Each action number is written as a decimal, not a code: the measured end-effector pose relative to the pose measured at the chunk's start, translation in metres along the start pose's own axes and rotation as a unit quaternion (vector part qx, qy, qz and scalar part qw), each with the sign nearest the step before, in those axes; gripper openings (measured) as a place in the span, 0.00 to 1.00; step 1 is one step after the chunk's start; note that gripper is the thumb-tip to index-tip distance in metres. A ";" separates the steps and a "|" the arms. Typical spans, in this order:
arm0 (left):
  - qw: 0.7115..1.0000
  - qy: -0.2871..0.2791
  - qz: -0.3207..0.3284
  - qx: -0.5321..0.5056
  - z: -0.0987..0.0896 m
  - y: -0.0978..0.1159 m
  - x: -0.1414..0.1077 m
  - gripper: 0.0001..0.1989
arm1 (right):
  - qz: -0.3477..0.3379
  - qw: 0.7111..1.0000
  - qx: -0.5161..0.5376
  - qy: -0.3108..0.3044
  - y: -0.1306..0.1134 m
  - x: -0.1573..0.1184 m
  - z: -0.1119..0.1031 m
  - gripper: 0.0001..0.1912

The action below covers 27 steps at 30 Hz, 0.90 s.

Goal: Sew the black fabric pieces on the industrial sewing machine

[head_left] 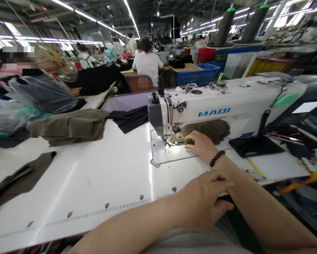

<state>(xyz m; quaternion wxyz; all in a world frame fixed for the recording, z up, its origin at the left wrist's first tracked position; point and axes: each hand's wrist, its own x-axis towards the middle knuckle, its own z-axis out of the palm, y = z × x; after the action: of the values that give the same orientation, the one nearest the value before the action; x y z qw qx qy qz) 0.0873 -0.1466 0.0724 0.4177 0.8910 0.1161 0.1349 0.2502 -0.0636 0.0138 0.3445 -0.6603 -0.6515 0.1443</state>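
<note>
A white sewing machine [213, 109] stands on the white table, its needle area lit. My right hand [200, 145], with a dark bead bracelet [217, 158] at the wrist, reaches to the right of the presser foot. Its fingers are closed on the edge of an olive fabric piece [208, 129], which lies under the machine arm and runs toward the needle. Nearer to me, my left hand [204, 199] hovers by the table's front edge, beside my right forearm. Its thumb and fingers are apart, and I see nothing held in it.
A folded olive fabric stack [68, 126] and a black cloth [130, 117] lie left of the machine. Another olive piece [23, 176] lies at far left. A black stand [256, 144] and an orange strap [298, 182] are at right. A co-worker [147, 63] sits beyond.
</note>
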 end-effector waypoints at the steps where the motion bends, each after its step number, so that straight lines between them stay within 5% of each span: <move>1: 1.000 -0.003 -0.004 0.001 -0.002 -0.003 -0.003 0.20 | -0.010 0.999 -0.029 -0.019 0.000 -0.001 0.000 0.04; 11: 0.999 0.015 -0.040 -0.004 -0.005 -0.021 -0.029 0.18 | -0.026 0.980 -0.189 -0.053 0.002 0.006 0.002 0.10; 27: 0.998 0.024 -0.051 -0.016 -0.008 -0.024 -0.035 0.18 | -0.038 0.981 -0.190 -0.026 0.010 0.022 -0.017 0.08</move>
<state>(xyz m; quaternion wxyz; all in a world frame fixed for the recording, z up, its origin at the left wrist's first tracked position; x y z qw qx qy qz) 0.0496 -0.1370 0.0533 0.4352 0.8736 0.1692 0.1369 0.2712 -0.0456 0.0249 0.2010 -0.6847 -0.7003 0.0225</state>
